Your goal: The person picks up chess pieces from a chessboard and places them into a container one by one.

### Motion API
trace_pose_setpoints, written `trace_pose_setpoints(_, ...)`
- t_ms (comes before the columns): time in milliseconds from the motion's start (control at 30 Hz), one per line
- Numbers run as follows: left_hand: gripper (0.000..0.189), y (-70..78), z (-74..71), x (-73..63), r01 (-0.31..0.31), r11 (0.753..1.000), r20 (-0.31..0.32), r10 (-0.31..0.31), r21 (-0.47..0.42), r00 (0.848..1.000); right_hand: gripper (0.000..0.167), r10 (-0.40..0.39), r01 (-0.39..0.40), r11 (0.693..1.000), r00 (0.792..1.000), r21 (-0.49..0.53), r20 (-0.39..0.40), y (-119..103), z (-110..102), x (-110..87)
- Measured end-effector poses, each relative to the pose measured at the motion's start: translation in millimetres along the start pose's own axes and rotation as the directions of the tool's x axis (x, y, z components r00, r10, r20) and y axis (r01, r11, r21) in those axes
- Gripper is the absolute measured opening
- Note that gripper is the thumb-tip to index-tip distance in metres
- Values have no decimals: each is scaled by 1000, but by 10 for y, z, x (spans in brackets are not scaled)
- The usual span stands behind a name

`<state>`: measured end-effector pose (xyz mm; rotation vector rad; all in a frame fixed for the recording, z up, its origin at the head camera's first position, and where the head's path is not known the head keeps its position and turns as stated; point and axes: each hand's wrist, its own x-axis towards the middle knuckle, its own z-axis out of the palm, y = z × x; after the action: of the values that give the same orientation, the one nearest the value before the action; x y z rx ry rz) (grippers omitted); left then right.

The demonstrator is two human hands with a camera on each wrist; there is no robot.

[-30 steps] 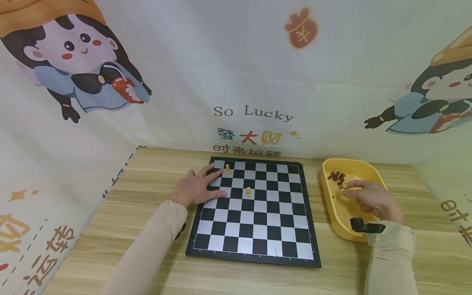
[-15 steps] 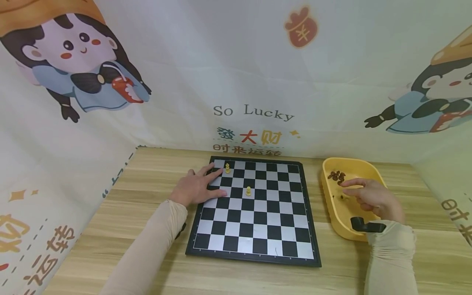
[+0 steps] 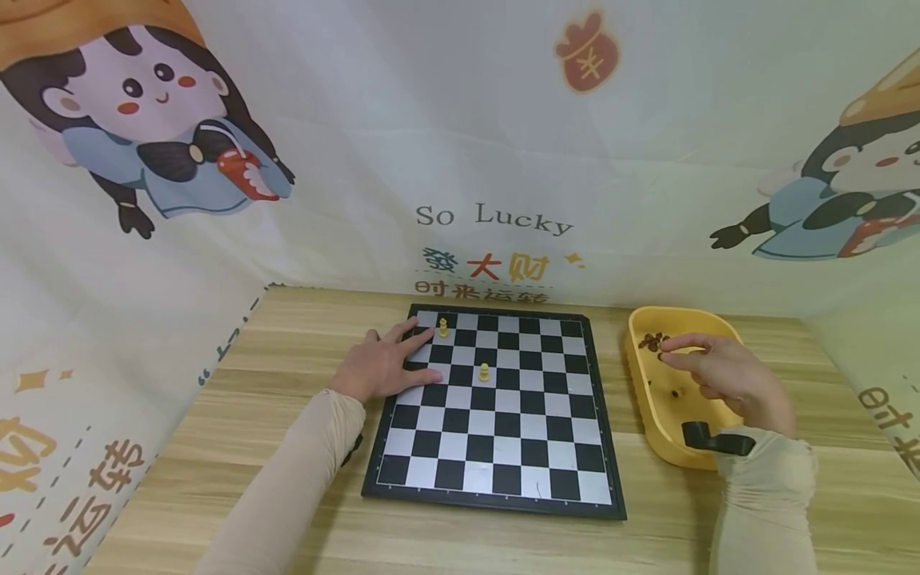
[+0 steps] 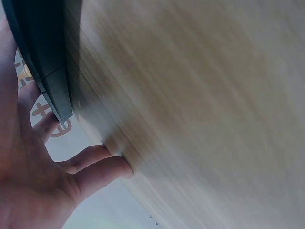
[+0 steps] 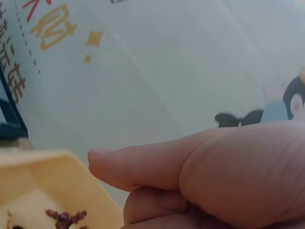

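A black-and-white chessboard (image 3: 507,426) lies on the wooden table. My left hand (image 3: 377,366) rests spread over its far left edge, one fingertip beside a pale yellow chess piece (image 3: 443,327). A pale yellow pawn (image 3: 485,372) stands farther in on the board. In the left wrist view, fingers (image 4: 102,174) of that hand reach past the board's dark side. My right hand (image 3: 733,379) hovers over a yellow tray (image 3: 642,407), thumb and forefinger slightly apart near brown chess pieces (image 3: 652,342). No held piece shows. In the right wrist view the thumb (image 5: 138,164) extends straight.
Small dark-based pieces (image 3: 674,393) lie lower in the tray. A printed cloth (image 3: 359,160) hangs right behind the table. Bare wooden table (image 3: 302,335) shows left of the board. A black wrist mount (image 3: 715,440) overlaps the tray's near rim.
My right hand has let go of a pale piece, which lies in the tray, and its fingertips have shifted slightly up-left towards the brown pieces. My left hand has stayed still.
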<state>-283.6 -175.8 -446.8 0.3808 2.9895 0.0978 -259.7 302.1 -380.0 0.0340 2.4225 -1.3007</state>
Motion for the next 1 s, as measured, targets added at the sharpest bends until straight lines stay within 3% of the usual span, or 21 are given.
trace_pose_setpoints(300, 88, -8, 14, -7, -1, 1000, 8, 1, -1, 1000, 50, -38, 29, 993, 996, -115, -78, -253, 250, 4)
trace_pose_setpoints(567, 88, -2, -3, 4, 2, 1000, 8, -2, -9, 1000, 47, -109, 100, 983, 992, -151, -55, -396, 424, 36)
trace_pose_setpoints(1000, 88, 9, -15, -10, 8, 1000, 16, -8, -11, 1000, 42, -144, 135, 978, 989, -160, -44, -570, 723, 89)
